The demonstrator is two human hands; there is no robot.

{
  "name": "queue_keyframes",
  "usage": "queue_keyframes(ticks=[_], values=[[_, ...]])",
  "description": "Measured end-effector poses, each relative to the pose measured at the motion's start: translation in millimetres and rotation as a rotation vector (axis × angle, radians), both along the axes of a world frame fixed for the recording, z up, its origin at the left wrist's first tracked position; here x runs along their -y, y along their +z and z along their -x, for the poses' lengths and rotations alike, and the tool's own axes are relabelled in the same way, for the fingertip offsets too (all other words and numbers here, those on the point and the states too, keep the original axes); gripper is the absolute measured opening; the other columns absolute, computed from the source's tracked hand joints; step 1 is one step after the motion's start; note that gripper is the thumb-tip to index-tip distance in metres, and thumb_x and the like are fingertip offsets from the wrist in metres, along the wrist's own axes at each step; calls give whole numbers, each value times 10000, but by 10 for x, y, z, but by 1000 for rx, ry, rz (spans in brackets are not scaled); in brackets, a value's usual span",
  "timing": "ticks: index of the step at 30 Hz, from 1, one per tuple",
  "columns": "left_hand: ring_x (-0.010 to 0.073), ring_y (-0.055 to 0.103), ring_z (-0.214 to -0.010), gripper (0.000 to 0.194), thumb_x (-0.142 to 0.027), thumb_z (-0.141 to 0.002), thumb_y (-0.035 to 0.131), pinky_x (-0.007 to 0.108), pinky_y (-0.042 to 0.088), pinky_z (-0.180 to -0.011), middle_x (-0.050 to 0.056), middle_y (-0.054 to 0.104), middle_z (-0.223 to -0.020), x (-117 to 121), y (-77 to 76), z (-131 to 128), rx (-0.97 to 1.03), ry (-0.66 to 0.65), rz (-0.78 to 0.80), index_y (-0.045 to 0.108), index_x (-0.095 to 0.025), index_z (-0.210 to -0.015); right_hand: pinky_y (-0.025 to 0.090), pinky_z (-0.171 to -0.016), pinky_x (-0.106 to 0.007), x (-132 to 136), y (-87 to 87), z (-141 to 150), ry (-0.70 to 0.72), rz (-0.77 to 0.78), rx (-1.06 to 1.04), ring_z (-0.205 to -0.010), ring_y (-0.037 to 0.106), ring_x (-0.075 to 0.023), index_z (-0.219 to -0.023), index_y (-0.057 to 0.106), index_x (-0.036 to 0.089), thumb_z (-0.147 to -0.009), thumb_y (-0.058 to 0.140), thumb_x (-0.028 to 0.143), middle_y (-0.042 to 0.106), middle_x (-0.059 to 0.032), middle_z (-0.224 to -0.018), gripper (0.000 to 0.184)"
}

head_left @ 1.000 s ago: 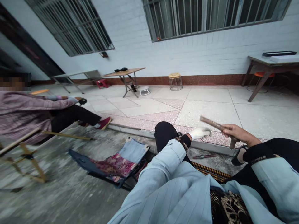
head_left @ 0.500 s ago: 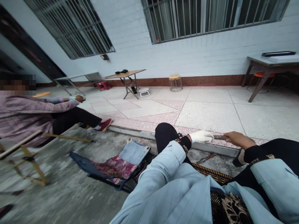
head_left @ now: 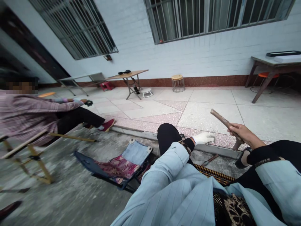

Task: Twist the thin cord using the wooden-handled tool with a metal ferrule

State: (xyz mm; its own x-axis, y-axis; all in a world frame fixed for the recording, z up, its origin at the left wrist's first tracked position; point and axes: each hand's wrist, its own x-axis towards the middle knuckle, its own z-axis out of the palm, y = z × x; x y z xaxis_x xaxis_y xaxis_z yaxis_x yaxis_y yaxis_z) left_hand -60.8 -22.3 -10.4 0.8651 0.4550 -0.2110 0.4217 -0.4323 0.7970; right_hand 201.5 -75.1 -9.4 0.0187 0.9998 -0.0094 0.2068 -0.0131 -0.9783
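Where the hands are: lower right of the frame, just above the edge of a pink terrazzo kerb (head_left: 141, 125).

Right hand (head_left: 244, 133): bare, fingers closed tightly around the wooden shaft of a small hammer (head_left: 223, 121).

Hammer's position: the shaft tilts up and away toward the upper left, and the dark head sits just below the fist, above the kerb.

Left hand (head_left: 203, 138): in a white work glove, well apart from the right hand, reaching toward the kerb with its fingers lying together. Nothing shows in it, and I cannot tell whether it is touching the terrazzo or closed on something small.

Beside the hands: a slim hand tool (head_left: 210, 160) lies on the rough concrete (head_left: 70, 194) below the kerb, near a black-and-yellow woven strip (head_left: 213, 174). A folded stool with a floral seat (head_left: 117, 166) lies farther left.

Own clothing: a pale blue pinstriped jacket (head_left: 169, 191) fills the bottom of the frame, with a black trouser knee (head_left: 166, 135) above it.

Co-worker: a seated person (head_left: 28, 110) in a plaid shirt at the left edge, on a wooden folding stool (head_left: 30, 157).

Far wall: a folding table (head_left: 128, 74) and wire stool (head_left: 178, 83) stand beneath barred windows (head_left: 211, 18).
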Motion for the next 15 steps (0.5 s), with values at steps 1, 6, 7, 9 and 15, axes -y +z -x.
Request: queue_keyframes(ticks=[1,6,7,9,15], values=[[134,488,-622,237,-270,-911,470,253,421,-640,13,541,-671,12,-23,-16,-12,-29,8,676,-171,-974,485,-581,-267,-35,-51,-22,-91,15,24,-603,563,-145,-1083,668,132,-771,645,459,654,-61,-776,453],[136,491,-665,214,-280,-889,522,243,407,-685,-5,541,-673,26,-46,-44,-24,-126,-35,691,-175,-968,478,-681,-326,-59,-176,-63,-174,70,717,-775,651,-236,-1168,659,169,-851,540,387,711,-112,-901,403],[138,497,-687,202,-275,-886,532,241,405,-706,-6,552,-688,23,-34,-43,-17,-143,-53,692,-176,-958,469,-709,-340,-39,-173,-50,-142,63,876,-848,657,-262,-1193,653,183,-868,524,390,716,-126,-961,406],[143,512,-734,173,-248,-876,542,239,400,-747,-7,581,-736,10,-3,-41,-6,-177,-104,691,-179,-929,456,-751,-362,3,-163,-10,-52,65,1095,-953,650,-297,-1235,634,192,-898,489,383,709,-152,-1056,413],[157,519,-775,158,-183,-867,531,236,399,-769,4,603,-758,-71,88,-38,-20,-146,-231,678,-198,-813,447,-802,-375,77,-217,74,244,128,1188,-992,641,-298,-1096,719,215,-824,582,277,720,-130,-1064,310]])
